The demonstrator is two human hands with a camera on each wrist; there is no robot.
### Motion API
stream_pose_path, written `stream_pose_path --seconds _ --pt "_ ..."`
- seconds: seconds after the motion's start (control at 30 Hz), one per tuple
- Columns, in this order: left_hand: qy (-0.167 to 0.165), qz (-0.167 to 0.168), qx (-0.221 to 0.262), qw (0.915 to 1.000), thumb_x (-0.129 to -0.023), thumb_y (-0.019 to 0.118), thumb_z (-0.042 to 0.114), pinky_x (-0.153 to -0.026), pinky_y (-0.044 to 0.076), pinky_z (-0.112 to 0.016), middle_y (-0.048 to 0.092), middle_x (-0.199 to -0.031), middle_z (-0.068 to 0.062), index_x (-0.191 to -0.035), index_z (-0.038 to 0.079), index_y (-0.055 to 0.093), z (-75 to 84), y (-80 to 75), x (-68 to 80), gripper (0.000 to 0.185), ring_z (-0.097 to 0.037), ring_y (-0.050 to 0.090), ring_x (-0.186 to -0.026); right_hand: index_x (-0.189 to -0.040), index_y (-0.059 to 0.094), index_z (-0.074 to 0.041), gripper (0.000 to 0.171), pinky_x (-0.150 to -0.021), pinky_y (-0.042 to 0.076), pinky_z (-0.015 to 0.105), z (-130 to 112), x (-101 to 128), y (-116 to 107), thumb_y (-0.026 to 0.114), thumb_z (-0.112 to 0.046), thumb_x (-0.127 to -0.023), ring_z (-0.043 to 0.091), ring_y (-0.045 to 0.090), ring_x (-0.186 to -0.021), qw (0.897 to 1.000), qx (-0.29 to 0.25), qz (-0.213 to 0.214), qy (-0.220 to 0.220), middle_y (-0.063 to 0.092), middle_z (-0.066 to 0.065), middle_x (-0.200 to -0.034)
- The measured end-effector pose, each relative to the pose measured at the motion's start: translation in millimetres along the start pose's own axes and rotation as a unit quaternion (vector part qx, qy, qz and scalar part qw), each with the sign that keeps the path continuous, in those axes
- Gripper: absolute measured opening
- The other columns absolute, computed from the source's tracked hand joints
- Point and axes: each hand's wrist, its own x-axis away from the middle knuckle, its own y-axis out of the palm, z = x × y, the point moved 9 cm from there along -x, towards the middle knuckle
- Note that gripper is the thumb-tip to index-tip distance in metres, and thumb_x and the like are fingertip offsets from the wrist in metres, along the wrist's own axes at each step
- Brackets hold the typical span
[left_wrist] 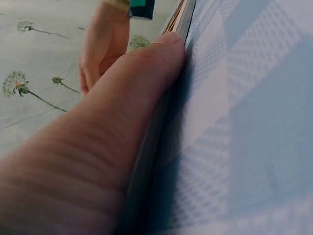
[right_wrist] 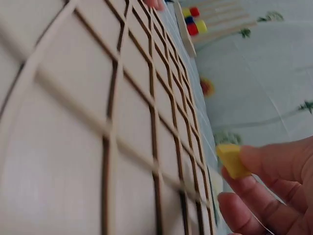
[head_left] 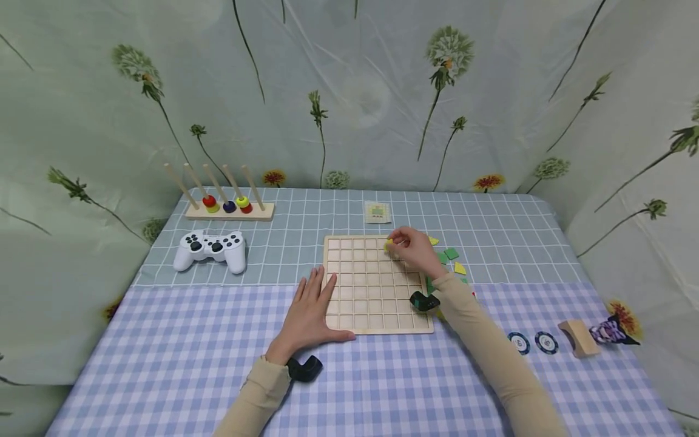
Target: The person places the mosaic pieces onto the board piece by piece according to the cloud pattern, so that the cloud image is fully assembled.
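A square wooden grid board (head_left: 360, 285) lies on the table between my hands. Fingers spread, my left hand (head_left: 311, 309) rests along the board's left edge, its thumb against the near edge in the left wrist view. Between thumb and fingertips, my right hand (head_left: 416, 250) pinches a small yellow tile (right_wrist: 234, 160) over the board's far right part. The squares in view hold no tiles. Right of the board, partly hidden by the right forearm, are loose green tiles (head_left: 451, 253) and yellow tiles (head_left: 460, 267).
A small picture card (head_left: 377, 212) lies beyond the board. At the back left stand a peg stand (head_left: 232, 212) with coloured beads and a white game controller (head_left: 212, 249). To the right are two poker chips (head_left: 547, 342), a wooden arch block (head_left: 579, 338) and a purple figure (head_left: 610, 331).
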Motion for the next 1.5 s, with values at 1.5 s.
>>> stream_pose_path --seconds 1.5 --pt "-0.003 0.000 -0.012 0.9999 -0.062 0.060 0.083 -0.114 0.003 -0.045 0.006 -0.156 -0.020 -0.152 0.006 0.020 0.1 -0.4 0.1 0.124 -0.032 0.003 -0.143 -0.101 0.074 -0.007 0.019 -0.059 0.042 0.031 -8 -3 20 0.070 -0.020 -0.088 0.016 0.052 -0.065 0.997 0.070 -0.027 -0.017 0.062 0.000 -0.078"
